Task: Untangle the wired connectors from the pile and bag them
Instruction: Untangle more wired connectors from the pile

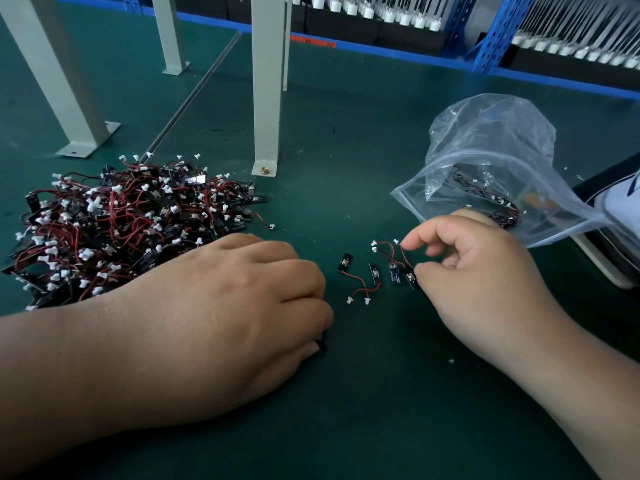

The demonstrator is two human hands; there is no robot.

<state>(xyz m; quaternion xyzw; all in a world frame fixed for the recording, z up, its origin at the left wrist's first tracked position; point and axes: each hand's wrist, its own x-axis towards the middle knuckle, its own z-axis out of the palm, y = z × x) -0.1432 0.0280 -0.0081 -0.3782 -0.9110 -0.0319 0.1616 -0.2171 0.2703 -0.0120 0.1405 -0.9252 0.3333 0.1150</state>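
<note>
A big tangled pile of wired connectors (114,226), small black boards with red and black wires and white plugs, lies at the left on the green mat. Several loose connectors (375,275) lie between my hands. My right hand (485,271) pinches one of them: the fingertips hold its white plug and the thumb touches its black board. My left hand (242,306) lies knuckles up beside the pile, its fingers curled round a small black piece that peeks out at the fingertips. A clear plastic zip bag (491,168) stands open behind my right hand with a few connectors inside.
Grey metal posts (265,98) bolted to the green mat (346,150) stand behind the pile. Blue shelving (498,32) with rows of white parts runs along the back. A dark tray with a white object (620,216) sits at the right edge.
</note>
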